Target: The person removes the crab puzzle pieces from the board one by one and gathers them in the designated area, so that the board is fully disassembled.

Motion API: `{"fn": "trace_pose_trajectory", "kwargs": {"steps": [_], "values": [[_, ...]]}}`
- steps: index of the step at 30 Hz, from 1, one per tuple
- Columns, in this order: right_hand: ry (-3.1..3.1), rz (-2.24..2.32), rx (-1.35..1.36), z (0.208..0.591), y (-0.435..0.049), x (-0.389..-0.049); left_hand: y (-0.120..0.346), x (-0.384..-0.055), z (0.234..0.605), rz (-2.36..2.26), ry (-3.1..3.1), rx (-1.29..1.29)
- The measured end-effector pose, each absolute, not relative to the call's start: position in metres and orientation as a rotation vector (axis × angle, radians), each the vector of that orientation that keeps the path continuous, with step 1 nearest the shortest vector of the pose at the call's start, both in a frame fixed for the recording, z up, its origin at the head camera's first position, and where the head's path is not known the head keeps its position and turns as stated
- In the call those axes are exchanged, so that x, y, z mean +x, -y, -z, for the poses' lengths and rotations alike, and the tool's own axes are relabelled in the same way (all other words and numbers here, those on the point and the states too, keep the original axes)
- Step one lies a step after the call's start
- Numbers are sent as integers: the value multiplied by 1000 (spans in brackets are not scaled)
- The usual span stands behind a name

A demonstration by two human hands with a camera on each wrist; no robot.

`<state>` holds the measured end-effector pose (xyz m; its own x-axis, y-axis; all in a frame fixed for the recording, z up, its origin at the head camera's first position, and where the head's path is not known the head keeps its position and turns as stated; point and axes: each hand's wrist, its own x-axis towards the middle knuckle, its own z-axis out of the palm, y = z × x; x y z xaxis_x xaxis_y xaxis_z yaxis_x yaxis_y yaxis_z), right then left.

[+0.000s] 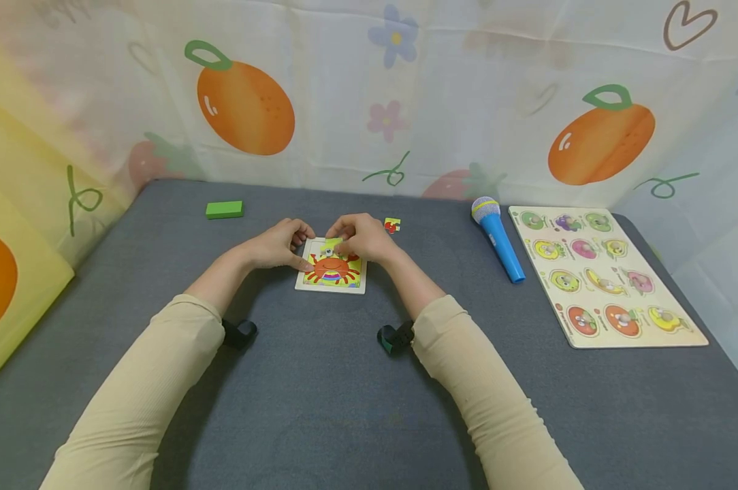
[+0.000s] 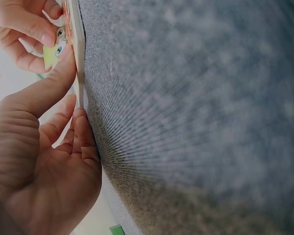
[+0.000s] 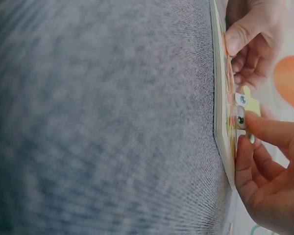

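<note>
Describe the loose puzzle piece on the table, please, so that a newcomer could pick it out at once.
On the grey table, find the light-framed crab puzzle. Just to the right of the right hand, at the puzzle's far right, lies the small yellow-and-red piece. Unlike the piece with eyes pinched in that hand, it lies apart from the puzzle, with no hand touching it.

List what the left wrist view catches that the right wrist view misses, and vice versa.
Left wrist only: a corner of the green block, at the bottom edge.
Right wrist only: part of the printed orange on the backdrop.
Both: the right hand pinching the eye piece, the left hand gripping the crab puzzle board, and the gray tablecloth.
</note>
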<state>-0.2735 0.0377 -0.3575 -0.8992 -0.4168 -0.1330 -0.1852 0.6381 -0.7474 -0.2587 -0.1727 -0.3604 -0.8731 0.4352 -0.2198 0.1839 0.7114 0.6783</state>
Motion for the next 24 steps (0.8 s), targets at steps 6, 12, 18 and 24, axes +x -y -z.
{"fn": "trace_pose_trajectory", "kwargs": {"steps": [6, 12, 18, 24], "values": [[-2518, 1215, -480, 359, -43, -274, 173, -260, 363, -975, -2535, 516], [-2529, 1309, -453, 356, -54, -277, 174, -259, 363, -981, -2530, 526], [-2526, 1414, -376, 350, -74, -283, 177, -256, 362, -990, -2537, 543], [-2521, 1515, -311, 350, -96, -291, 182, -254, 362, -1031, -2498, 568]]}}
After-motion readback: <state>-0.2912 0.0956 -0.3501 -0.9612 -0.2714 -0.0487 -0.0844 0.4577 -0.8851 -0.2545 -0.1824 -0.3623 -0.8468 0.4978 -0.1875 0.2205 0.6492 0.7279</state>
